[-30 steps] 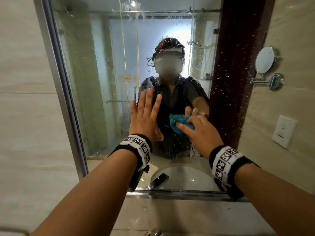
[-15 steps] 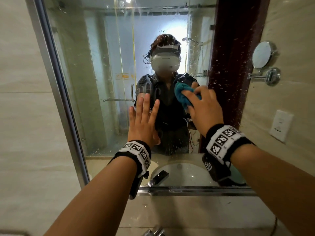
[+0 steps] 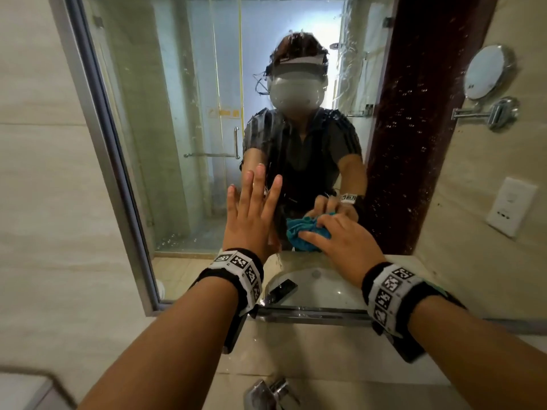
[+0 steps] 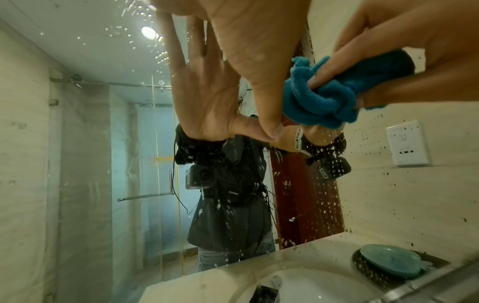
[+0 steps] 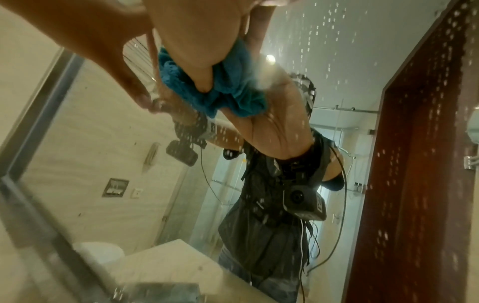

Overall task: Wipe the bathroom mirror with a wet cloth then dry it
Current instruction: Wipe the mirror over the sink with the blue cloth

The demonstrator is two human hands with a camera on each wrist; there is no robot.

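The mirror (image 3: 177, 119) fills the wall above the sink, framed in grey metal along its left and bottom edges, and its glass is speckled with water drops, thickest toward the right side where it reflects a dark red door. Beige wall tiles (image 3: 44, 202) run to its left. On the wall to its right hang a small round shaving mirror (image 3: 488, 72) on a chrome arm and, lower down, a white wall socket (image 3: 511, 206). The chrome tap (image 3: 270, 393) shows at the bottom edge of the head view, and the left wrist view catches a teal soap dish (image 4: 391, 262) reflected beside the white basin.

The left hand (image 3: 251, 220) lies flat against the glass with its fingers straight and spread, holding nothing; its thumb tip meets its own reflection. The right hand (image 3: 346, 241) is just beside it, low on the mirror near the bottom edge, its fingers curled over a bunched blue cloth (image 3: 305, 232) and pressing it against the wet glass. Both wrists wear black bands with white printed squares.
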